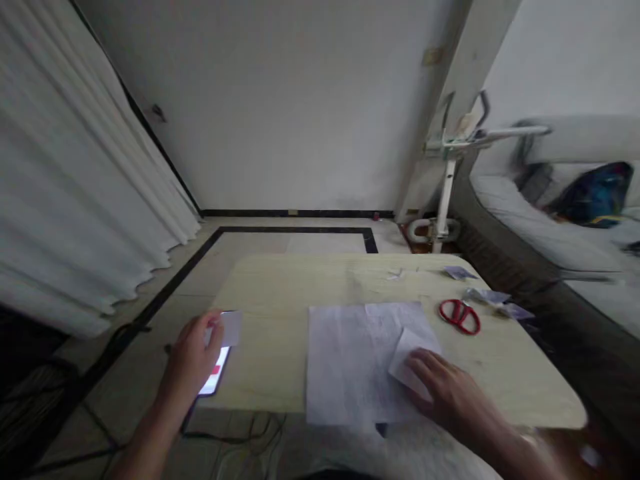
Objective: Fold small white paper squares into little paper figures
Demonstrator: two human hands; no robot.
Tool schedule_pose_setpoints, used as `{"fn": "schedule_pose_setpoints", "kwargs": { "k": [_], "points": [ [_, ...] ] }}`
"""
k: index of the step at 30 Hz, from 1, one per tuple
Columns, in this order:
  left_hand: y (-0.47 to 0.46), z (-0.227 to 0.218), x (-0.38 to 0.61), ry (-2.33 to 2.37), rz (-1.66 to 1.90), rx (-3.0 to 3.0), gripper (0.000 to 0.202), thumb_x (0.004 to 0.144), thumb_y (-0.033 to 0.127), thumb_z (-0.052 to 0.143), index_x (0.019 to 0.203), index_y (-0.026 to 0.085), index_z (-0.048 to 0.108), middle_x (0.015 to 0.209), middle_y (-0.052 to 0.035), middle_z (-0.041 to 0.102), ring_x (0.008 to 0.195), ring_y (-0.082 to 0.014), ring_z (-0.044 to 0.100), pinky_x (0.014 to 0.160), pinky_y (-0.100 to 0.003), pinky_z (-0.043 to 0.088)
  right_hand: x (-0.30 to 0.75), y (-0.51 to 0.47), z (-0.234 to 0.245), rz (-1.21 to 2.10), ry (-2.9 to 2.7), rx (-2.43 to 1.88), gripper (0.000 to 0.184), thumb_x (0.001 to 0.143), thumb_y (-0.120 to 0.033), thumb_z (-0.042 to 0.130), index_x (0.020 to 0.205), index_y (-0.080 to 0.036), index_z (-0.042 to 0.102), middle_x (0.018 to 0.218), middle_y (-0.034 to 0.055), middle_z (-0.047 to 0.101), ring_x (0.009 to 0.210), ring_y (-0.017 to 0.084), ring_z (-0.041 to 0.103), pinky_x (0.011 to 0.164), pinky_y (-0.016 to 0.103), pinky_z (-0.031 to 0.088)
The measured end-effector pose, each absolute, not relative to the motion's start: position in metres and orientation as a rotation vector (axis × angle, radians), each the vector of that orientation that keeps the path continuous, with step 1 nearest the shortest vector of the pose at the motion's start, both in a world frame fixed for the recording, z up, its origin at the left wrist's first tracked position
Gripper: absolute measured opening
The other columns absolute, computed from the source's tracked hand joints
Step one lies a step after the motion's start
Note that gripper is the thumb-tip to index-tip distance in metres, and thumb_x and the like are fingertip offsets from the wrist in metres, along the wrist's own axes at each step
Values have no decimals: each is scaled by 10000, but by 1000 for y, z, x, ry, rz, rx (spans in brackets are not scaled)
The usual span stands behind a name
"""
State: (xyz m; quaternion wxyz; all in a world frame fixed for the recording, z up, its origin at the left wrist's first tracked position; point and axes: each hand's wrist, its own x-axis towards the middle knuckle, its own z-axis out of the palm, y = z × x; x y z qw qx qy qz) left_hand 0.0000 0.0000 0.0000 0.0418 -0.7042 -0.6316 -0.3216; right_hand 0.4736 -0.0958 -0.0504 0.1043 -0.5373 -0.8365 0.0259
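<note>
My left hand is at the table's left edge, fingers curled round a small white paper piece, above a lit phone that lies on the edge. My right hand rests palm down with fingers stretched on a folded white paper. That folded paper lies on a larger white sheet spread over the pale wooden table. Red-handled scissors lie just beyond my right hand.
Small paper scraps lie near the table's far right corner. A white curtain hangs on the left, a grey sofa stands on the right, and a white metal frame stands by the far wall. Cables run over the floor.
</note>
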Motion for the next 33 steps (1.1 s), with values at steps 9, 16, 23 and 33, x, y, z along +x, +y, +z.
{"fn": "schedule_pose_setpoints", "kwargs": {
  "k": [9,16,23,33],
  "points": [
    [-108,-40,211,-1167,-731,-3055,445,833,157,612,1274,218,606,1420,-132,583,1292,-332,558,993,-516,546,466,-98,-15,108,-2465,-1645,247,796,-245,723,1016,-174,635,1048,129,688,941,314,670,777,437,576],
    [-94,-45,248,-1517,-566,-3145,660,856,291,686,1439,70,468,1495,-240,478,1375,-391,454,1082,-560,456,494,-63,-8,54,-2285,-1896,296,811,-312,760,1012,-155,609,969,126,672,871,288,689,761,386,544],
    [-89,-54,252,-1639,-611,-3171,723,834,399,720,1435,81,474,1530,-213,439,1425,-389,371,1156,-534,378,496,-40,-20,382,-2242,-2213,481,741,-470,760,1031,-137,569,1002,179,693,930,364,699,731,412,502],
    [-84,-60,248,-1593,-691,-3132,671,875,459,636,1426,108,481,1524,-173,449,1429,-360,358,1167,-503,364,488,-41,-18,628,-2177,-2230,372,695,-440,735,924,-165,633,1040,215,723,998,410,686,788,448,495]
  ]
}}
